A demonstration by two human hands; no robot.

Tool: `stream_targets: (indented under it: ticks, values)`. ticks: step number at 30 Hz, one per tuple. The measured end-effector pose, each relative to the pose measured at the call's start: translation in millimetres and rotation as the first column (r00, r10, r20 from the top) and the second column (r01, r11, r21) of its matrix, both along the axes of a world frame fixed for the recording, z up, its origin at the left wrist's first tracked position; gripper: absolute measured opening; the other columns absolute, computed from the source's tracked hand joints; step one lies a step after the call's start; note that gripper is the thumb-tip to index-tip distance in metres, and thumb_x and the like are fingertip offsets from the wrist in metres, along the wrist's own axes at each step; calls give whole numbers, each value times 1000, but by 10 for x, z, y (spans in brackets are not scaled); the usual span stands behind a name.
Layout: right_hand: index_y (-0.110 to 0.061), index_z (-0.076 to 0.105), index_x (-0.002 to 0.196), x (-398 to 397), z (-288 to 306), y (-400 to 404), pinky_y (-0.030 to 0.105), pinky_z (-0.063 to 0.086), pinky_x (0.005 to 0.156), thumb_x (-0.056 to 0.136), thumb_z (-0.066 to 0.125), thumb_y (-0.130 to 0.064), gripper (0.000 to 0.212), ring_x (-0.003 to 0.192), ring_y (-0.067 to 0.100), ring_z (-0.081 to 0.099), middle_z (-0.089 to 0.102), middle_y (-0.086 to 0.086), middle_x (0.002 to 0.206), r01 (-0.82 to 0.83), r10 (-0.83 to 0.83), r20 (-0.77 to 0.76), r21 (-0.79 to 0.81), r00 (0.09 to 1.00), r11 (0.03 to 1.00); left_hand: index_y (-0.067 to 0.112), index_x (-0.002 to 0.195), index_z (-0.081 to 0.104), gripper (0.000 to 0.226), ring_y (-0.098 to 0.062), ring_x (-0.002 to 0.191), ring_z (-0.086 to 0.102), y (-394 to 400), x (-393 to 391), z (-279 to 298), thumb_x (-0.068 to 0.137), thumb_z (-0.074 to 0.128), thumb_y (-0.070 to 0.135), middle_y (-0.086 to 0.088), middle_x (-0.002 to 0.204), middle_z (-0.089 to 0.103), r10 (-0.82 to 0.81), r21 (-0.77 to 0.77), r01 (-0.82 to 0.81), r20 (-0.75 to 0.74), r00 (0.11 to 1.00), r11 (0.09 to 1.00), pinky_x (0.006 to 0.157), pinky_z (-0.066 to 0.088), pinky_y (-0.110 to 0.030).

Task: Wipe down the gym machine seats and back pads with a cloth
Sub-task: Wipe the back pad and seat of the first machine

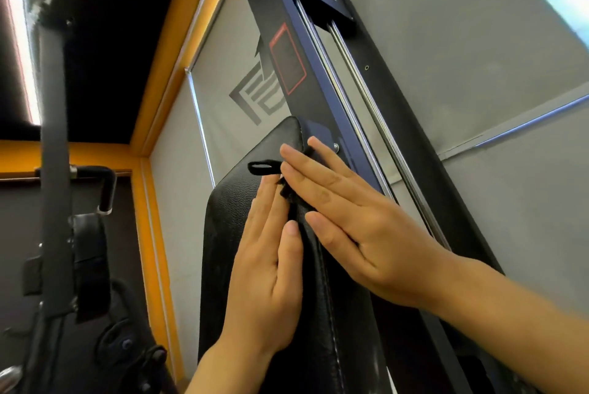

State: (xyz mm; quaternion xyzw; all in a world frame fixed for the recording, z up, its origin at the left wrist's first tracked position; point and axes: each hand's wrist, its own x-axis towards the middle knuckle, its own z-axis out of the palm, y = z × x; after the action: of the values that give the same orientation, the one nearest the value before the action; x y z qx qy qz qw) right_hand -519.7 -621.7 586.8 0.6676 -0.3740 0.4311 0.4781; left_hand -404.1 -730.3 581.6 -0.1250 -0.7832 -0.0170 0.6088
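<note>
A black padded back pad (pixel 229 212) rises up the middle of the view, fixed to the blue machine frame (pixel 306 52). A black cloth (pixel 288 194) lies against the pad's upper part, with a small loop (pixel 261 168) sticking out to the left. My left hand (pixel 271 269) lies flat on the pad with straight fingers reaching the cloth's lower edge. My right hand (pixel 347 218) presses flat on the cloth from the right, fingers straight, and hides most of it.
Two chrome guide rods (pixel 350 97) run up the frame right of the pad. A black upright post (pixel 52 170) with a padded handle (pixel 106 186) stands at the left. A grey roller blind (pixel 223 74) and yellow trim (pixel 153 234) lie behind.
</note>
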Motion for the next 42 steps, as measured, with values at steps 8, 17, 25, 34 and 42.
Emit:
stream_targets:
  ticks: [8, 17, 25, 34, 42]
  values:
    - [-15, 25, 152, 12, 125, -60, 26, 12, 121, 104, 32, -29, 50, 149, 5, 4, 19, -7, 161, -75, 77, 144, -19, 987, 997, 31, 149, 26, 51, -2, 147, 18, 1, -14, 4, 98, 28, 40, 16, 159, 24, -12, 2, 11, 5, 1000, 1000, 118, 17, -24]
    - [-13, 29, 151, 107, 676, -123, 33, 12, 121, 106, 33, -24, 46, 150, 17, 6, 22, -1, 160, -61, 88, 439, -76, 894, 995, 35, 147, 27, 50, 1, 146, 17, -2, 5, 12, 97, 27, 40, 16, 159, 24, 24, -7, -24, -3, 1000, 1000, 118, 15, -18]
    - [-21, 25, 152, 185, -132, -85, 18, 11, 119, 102, 32, -37, 53, 146, -5, 4, 20, -14, 160, -127, 146, 332, -78, 932, 989, 32, 147, 28, 51, 1, 146, 19, -9, -13, 13, 97, 28, 39, 15, 159, 26, -9, 9, 9, 3, 1000, 1000, 118, 17, -20]
    - [-13, 29, 151, 164, 597, -52, 30, 17, 118, 106, 35, -19, 46, 149, 15, 10, 22, -1, 160, -74, 98, 444, -70, 891, 995, 36, 147, 25, 52, 3, 146, 16, 4, 1, 0, 96, 26, 43, 16, 159, 23, 30, 13, -30, 11, 999, 999, 118, 14, -19]
    - [-19, 19, 154, 177, 204, -57, 18, 4, 118, 106, 32, -26, 50, 148, 3, 2, 14, -9, 162, -77, 92, 409, -55, 908, 996, 36, 147, 24, 51, 3, 146, 15, 14, 4, 0, 97, 26, 42, 16, 159, 22, 35, -1, -35, 19, 999, 999, 118, 13, -18]
